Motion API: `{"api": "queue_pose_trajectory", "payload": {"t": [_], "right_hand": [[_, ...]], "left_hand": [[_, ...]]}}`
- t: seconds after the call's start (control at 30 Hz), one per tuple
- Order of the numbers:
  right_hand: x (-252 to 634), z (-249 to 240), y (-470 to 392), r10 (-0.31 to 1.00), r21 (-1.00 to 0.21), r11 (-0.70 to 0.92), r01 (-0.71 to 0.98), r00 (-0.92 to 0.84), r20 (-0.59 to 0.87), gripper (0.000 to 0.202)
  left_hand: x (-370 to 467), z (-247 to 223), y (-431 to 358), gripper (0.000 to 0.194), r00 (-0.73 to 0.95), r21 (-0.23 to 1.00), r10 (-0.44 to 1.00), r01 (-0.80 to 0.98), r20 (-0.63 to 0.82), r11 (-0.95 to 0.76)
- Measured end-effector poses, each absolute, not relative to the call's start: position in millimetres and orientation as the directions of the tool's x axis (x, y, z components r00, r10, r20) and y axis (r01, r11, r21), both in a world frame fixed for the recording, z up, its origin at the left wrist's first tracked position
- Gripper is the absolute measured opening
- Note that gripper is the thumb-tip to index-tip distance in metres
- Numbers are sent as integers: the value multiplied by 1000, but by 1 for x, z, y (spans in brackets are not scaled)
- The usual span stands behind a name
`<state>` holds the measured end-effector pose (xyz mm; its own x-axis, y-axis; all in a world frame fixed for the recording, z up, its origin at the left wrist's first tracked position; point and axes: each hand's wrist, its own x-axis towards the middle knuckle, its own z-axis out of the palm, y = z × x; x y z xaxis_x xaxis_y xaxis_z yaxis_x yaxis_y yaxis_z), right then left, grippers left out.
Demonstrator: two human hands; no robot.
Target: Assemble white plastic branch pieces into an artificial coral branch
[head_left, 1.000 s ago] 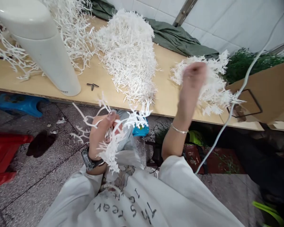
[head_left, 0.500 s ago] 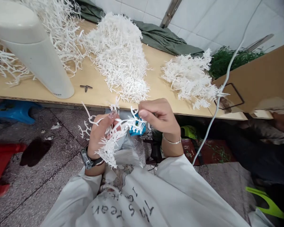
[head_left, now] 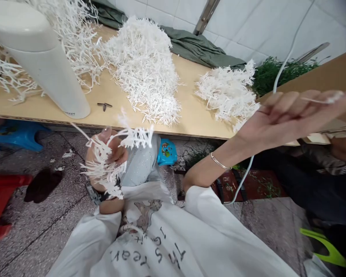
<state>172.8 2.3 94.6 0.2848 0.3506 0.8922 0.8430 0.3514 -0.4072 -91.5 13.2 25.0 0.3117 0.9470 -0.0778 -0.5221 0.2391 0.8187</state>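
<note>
Tabletop (head_left: 190, 111), tan, below white tiles (head_left: 256, 23). Sprig bunch (head_left: 112, 177), white, before the near edge: left hand (head_left: 106, 154), grip closed around it. White scrap (head_left: 331, 100): pinched in right hand (head_left: 282, 121), raised. Behind: large heap (head_left: 147, 73), smaller heap (head_left: 227, 92), bottle (head_left: 50, 73).

Right hand (head_left: 285, 119) — blurred toward the right edge; red stool (head_left: 1, 192) — cut off left.

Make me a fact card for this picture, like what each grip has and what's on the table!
Left grip: holding white sprigs
Right grip: small white bit at its tip, too blurry to name
Table: left white pile, middle white pile, right white pile
Bottle: pale, in front of left white pile
Dark bits: three, near bottle
</note>
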Motion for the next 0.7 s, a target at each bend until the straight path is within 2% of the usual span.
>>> {"api": "queue_pose_trajectory", "payload": {"t": [0.03,0.07,0.1,0.13,0.2,0.27,0.3,0.37,0.43,0.47,0.53,0.57,0.63,0.7], "right_hand": [[175,89,14,262,-422,420,803,338,904,62],[175,81,29,251,-467,498,731,394,884,50],[172,71,45,344,-520,526,673,391,854,38],[168,60,61,512,-570,446,691,325,795,31],[158,38,88,741,-522,155,839,251,623,31],[147,24,100,832,-415,39,909,201,517,33],[142,21,99,845,-417,71,906,168,508,34],[131,21,85,838,-547,261,796,94,537,35],[119,26,64,833,-703,481,524,-23,553,42],[114,28,54,821,-744,557,369,-109,560,48],[105,30,37,745,-745,655,129,-279,606,56],[101,29,31,694,-718,693,68,-334,638,55],[95,24,24,645,-674,737,46,-349,681,43],[91,17,22,665,-667,738,101,-278,694,25]], "left_hand": [[-94,27,15,47,328,786,945,-583,-5,207],[-95,29,16,47,343,754,938,-630,56,185],[-93,30,16,46,357,723,928,-668,106,175],[-91,30,15,45,380,699,915,-691,136,183],[-83,29,15,44,419,671,898,-705,135,228],[-76,28,15,44,435,647,892,-717,126,258],[-73,28,15,44,433,644,894,-718,115,264],[-69,26,16,42,406,645,910,-720,89,258],[-66,24,18,40,385,632,919,-733,82,251],[-64,22,18,39,384,617,919,-744,84,255],[-60,17,20,39,396,573,912,-773,104,271],[-58,15,21,38,399,553,911,-785,105,281],[-55,12,21,35,396,538,914,-791,86,292],[-52,10,20,32,362,564,930,-782,67,264]]}}
